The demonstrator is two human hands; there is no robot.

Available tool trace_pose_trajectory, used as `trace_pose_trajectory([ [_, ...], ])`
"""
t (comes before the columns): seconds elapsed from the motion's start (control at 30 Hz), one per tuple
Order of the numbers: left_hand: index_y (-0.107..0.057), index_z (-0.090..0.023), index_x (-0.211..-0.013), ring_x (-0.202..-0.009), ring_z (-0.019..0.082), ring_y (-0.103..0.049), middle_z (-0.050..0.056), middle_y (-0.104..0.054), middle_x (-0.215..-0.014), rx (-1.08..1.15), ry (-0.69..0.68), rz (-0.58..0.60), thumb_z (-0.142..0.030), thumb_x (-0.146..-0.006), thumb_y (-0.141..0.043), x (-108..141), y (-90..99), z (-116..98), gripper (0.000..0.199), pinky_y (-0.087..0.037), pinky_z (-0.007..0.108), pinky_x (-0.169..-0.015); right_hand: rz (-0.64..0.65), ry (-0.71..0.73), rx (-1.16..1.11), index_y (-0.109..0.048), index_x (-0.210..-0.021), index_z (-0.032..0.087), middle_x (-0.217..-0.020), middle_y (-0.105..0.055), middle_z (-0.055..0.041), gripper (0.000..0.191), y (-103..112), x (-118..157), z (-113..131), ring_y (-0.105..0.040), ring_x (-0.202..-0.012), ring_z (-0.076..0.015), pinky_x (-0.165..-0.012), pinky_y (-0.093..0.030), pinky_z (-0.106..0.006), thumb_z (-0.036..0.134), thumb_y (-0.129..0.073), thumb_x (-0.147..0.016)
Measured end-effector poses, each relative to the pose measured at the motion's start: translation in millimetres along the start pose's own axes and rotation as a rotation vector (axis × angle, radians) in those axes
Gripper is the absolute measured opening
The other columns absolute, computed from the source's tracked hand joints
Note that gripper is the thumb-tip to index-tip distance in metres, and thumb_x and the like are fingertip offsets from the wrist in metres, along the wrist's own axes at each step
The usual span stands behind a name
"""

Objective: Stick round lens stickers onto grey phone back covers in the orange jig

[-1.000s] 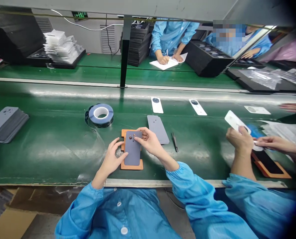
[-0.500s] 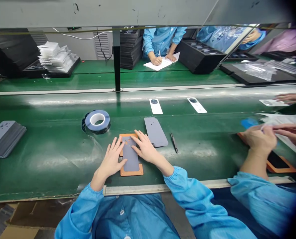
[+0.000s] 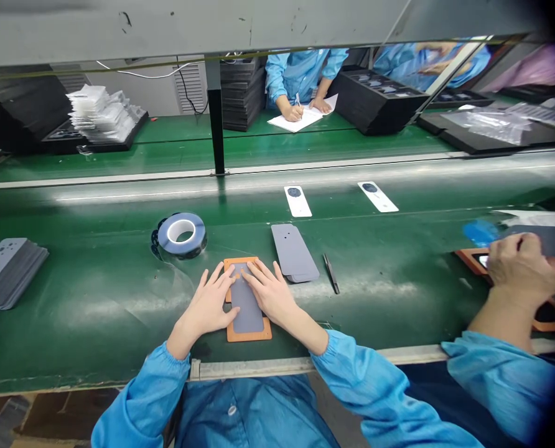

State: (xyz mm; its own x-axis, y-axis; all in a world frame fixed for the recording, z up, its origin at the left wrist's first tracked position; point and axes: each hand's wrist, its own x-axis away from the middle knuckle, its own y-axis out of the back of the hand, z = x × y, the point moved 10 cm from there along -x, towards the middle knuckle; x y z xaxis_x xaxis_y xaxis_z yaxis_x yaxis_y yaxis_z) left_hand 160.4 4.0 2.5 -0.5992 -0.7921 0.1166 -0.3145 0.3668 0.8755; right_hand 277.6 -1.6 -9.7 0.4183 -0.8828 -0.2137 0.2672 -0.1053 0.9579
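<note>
A grey phone-shaped sheet (image 3: 247,311) with small holes near its top lies in an orange frame (image 3: 249,336) on the green surface. My left hand (image 3: 211,303) rests on the sheet's left side, fingers spread, fingertips by the holes. From the right, my right hand (image 3: 272,295) lies flat over the sheet's upper part, its fingers stretched out and covering part of the frame. Just beyond it sits a small pile of similar grey sheets (image 3: 296,254). Black tweezers (image 3: 331,274) lie to the right of that pile.
A blue tape roll (image 3: 183,235) stands behind my left hand. A taller stack of grey sheets (image 3: 9,274) is at far left. Two white cards (image 3: 298,201) lie farther back. At right, a co-worker's hand (image 3: 522,267) works over another orange frame. A metal post (image 3: 216,118) rises behind.
My right hand's fingers have shifted slightly over the sheet's top; my left hand stays about where it was. The co-worker's hand at right has moved over the orange frame there. The view has tilted slightly.
</note>
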Motion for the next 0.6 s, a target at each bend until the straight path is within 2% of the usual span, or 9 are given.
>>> trace_pose_trajectory([
  [0.1, -0.047, -0.023, -0.146, -0.157, 0.034, -0.014, 0.009, -0.029, -0.167, 0.054, 0.007, -0.046, -0.033, -0.084, -0.065, 4.0, -2.2, 2.1, 0.065, -0.012, 0.067, -0.124, 0.018, -0.006, -0.028, -0.057, -0.143, 0.023, -0.157, -0.046, -0.0111, 0.044, 3.0, 5.3, 1.7, -0.036, -0.149, -0.0334, -0.118, -0.026, -0.067, 0.016, -0.039, -0.103],
  [0.2, -0.048, -0.023, -0.144, -0.156, 0.031, -0.020, 0.009, -0.032, -0.166, 0.160, 0.031, -0.174, -0.030, -0.089, -0.061, 15.9, -4.7, 6.3, 0.056, -0.022, 0.062, -0.123, -0.032, -0.117, -0.093, -0.058, -0.141, 0.021, -0.155, -0.048, -0.0136, 0.041, 10.0, 18.4, -2.2, -0.040, -0.147, -0.0337, -0.117, -0.033, -0.062, 0.020, -0.042, -0.103],
  [0.3, -0.053, -0.023, -0.137, -0.149, 0.028, -0.038, 0.011, -0.042, -0.160, 0.322, 0.105, -0.344, -0.032, -0.094, -0.057, 33.3, -6.3, 13.4, 0.044, -0.034, 0.052, -0.120, -0.074, -0.223, -0.232, -0.061, -0.136, 0.019, -0.145, -0.059, -0.0148, 0.038, 11.5, 33.9, -2.4, -0.050, -0.139, -0.0312, -0.116, -0.038, -0.058, 0.026, -0.044, -0.103],
  [0.4, -0.059, -0.023, -0.129, -0.132, 0.026, -0.056, 0.012, -0.058, -0.144, 0.505, 0.216, -0.449, -0.037, -0.094, -0.058, 46.9, -11.0, 21.8, 0.037, -0.047, 0.046, -0.108, -0.103, -0.260, -0.386, -0.061, -0.133, 0.018, -0.143, -0.060, -0.0155, 0.037, 17.6, 41.7, 5.0, -0.054, -0.135, -0.0305, -0.115, -0.040, -0.058, 0.030, -0.046, -0.102],
  [0.5, -0.060, -0.020, -0.126, -0.116, 0.025, -0.064, 0.014, -0.066, -0.132, 0.770, 0.345, -0.505, -0.048, -0.095, -0.056, 53.4, -17.9, 34.5, 0.042, -0.054, 0.037, -0.090, -0.143, -0.241, -0.575, -0.059, -0.136, 0.022, -0.146, -0.058, -0.0133, 0.037, 36.9, 41.2, 18.1, -0.053, -0.136, -0.0278, -0.114, -0.044, -0.052, 0.031, -0.046, -0.102],
  [0.6, -0.056, -0.016, -0.132, -0.105, 0.023, -0.069, 0.015, -0.069, -0.126, 1.107, 0.444, -0.546, -0.061, -0.097, -0.044, 56.3, -26.8, 48.2, 0.058, -0.056, 0.033, -0.081, -0.061, -0.143, -0.778, -0.055, -0.141, 0.026, -0.141, -0.062, -0.0101, 0.039, 47.9, 34.9, 39.4, -0.058, -0.131, -0.0245, -0.111, -0.048, -0.044, 0.031, -0.047, -0.102],
])
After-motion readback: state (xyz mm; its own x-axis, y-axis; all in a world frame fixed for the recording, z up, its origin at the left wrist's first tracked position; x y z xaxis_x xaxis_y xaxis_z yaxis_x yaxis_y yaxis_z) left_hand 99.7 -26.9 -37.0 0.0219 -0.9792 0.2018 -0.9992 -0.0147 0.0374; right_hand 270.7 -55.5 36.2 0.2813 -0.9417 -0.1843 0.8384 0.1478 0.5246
